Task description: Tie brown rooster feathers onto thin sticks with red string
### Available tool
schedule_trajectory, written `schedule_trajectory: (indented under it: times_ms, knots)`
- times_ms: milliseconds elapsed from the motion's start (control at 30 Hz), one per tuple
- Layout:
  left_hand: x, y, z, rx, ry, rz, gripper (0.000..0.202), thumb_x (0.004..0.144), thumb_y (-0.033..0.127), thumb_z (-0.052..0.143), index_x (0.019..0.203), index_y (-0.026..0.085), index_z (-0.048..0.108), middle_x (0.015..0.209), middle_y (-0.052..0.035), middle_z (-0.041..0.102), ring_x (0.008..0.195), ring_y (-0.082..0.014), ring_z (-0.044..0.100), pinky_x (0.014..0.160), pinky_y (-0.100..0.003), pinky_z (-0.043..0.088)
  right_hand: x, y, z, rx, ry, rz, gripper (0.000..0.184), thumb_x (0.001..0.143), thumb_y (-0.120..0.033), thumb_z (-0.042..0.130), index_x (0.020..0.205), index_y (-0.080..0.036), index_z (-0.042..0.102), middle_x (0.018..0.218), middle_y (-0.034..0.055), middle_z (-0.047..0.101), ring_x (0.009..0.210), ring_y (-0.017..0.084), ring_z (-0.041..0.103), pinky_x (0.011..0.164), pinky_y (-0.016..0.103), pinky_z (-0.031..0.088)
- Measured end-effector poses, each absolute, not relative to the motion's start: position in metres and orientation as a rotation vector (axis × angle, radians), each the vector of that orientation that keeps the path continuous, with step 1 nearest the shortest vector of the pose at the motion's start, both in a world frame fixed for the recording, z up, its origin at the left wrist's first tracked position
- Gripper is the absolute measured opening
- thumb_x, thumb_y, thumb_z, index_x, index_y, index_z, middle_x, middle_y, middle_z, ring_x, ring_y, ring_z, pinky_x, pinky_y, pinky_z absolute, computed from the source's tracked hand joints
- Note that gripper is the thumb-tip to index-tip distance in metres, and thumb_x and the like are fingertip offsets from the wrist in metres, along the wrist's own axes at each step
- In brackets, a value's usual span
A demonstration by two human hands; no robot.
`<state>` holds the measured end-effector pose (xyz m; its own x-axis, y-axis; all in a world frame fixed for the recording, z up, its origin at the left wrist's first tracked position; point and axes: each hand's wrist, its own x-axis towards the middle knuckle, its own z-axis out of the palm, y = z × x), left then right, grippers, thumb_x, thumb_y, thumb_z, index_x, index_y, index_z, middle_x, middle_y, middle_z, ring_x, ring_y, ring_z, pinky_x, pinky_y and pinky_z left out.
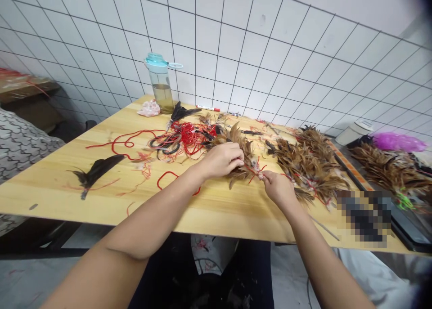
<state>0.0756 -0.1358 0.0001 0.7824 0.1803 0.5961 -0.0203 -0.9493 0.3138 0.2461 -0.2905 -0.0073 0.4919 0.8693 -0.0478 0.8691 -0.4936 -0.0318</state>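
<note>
My left hand (pixel 222 159) is closed around a bunch of brown feathers (pixel 240 142) held just above the wooden table (pixel 101 196). My right hand (pixel 277 187) is pinched on a red thread (pixel 253 170) that runs to the bunch's quill end. A heap of brown feathers (pixel 305 165) lies to the right of my hands. A tangle of red thread (pixel 189 136) with scissors (pixel 165 145) in it lies behind my left hand.
A lone dark feather (pixel 96 170) rests at the table's left. A bottle with a teal lid (pixel 161 83) and a red marker (pixel 208 108) stand by the tiled wall. More brown feathers (pixel 388 169) and purple ones (pixel 398 142) fill a tray at right.
</note>
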Motion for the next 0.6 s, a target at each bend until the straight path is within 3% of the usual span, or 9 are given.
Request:
schedule_trajectory:
  times_ms: [367,600]
  knots:
    - [0.048,-0.118,0.035,2.595,0.120,1.088,0.013,0.086,0.021,0.057,0.079,0.015,0.066,0.077,-0.0036,0.061,0.074,-0.0130,0.056,0.071,-0.025,0.043,0.256,-0.324,0.012,-2.718,-1.946,-0.628,0.022,0.087,-0.014,0.043,0.087,-0.020,0.065,0.076,0.0071,0.068,0.072,0.020,0.063,0.053,0.030,0.019]
    - [0.044,-0.072,0.079,2.640,0.241,1.071,0.014,0.082,0.028,0.061,0.081,0.017,0.070,0.080,-0.0033,0.063,0.078,-0.0136,0.057,0.074,-0.026,0.042,0.254,-0.349,0.034,-2.387,-2.223,-0.766,0.023,0.085,-0.010,0.046,0.080,-0.020,0.065,0.065,0.0037,0.065,0.062,0.017,0.058,0.055,0.030,0.022]
